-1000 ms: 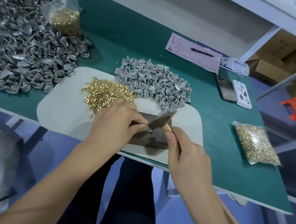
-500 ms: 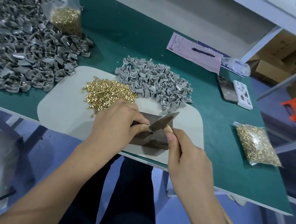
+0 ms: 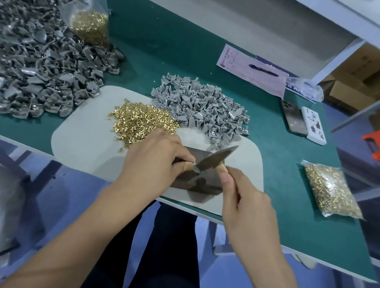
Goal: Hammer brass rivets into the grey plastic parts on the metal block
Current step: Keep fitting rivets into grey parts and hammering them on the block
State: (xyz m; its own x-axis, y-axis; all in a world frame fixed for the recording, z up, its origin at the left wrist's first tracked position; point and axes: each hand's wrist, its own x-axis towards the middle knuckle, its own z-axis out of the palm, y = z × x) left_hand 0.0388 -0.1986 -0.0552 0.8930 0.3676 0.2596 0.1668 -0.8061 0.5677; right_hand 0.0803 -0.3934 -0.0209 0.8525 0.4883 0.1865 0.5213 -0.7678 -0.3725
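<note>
Mid-hammering on the metal block (image 3: 200,179), at 6 o'clock on the pale mat (image 3: 87,138); left hand (image 3: 153,161) pinching a small part against it, fingers curled; right hand (image 3: 247,206) wrapped round the hammer (image 3: 215,161) handle, head lowered; next, likely another square tap; two bare hands, one hammer, one loose rivet pile (image 3: 140,122), one grey parts pile (image 3: 199,105) at 12 o'clock, two rivet bags (image 3: 331,192).

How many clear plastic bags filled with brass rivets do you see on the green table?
2. One bag stands at the far left against the dark grey pile of parts; the other bag lies flat near the right edge. Others may be out of view.
</note>
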